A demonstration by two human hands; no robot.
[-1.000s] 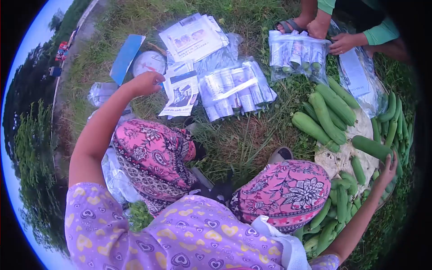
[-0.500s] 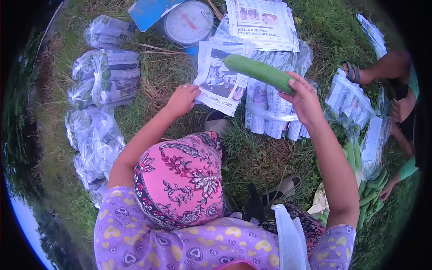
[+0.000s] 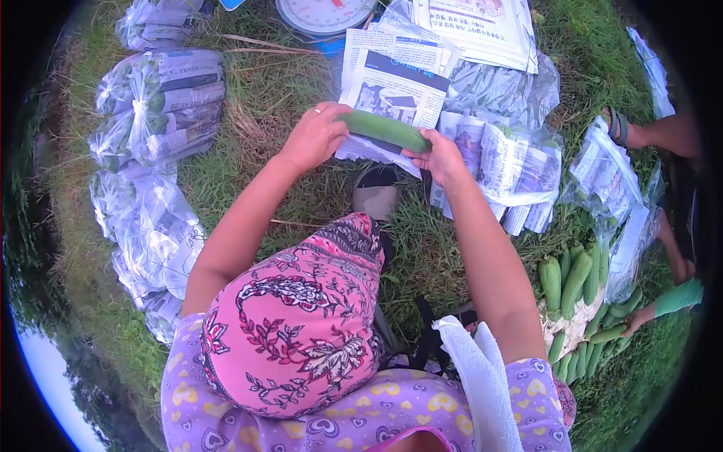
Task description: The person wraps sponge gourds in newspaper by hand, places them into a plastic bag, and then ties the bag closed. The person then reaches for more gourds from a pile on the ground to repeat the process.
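Both hands are on one cucumber (image 3: 384,129), held level just over the near edge of a newspaper sheet (image 3: 395,94) on the grass (image 3: 301,188), mid-scene, beyond the person's knee (image 3: 301,301). L hand (image 3: 316,135): grip closed round the left end. R hand (image 3: 440,158): grip pinched on the right end w/ fingers & thumb. The cucumber lies crosswise, left end a bit farther than the right. Can't tell if it touches the paper.

Judged step: setting the cucumber onto the sheet, wrap not begun. The paper is flat, w/ no fold over it. Next move prob. calls for lowering it square to the sheet's near edge, then freeing one hand to catch that edge w/o the paper sliding.

Around: scale (image 3: 324,13) far, papers (image 3: 482,26) to its right, bagged bundles (image 3: 162,105) at left & more at right. A loose pile (image 3: 576,279) of cucumbers sits near right, w/ another person's hand (image 3: 636,320) at it.
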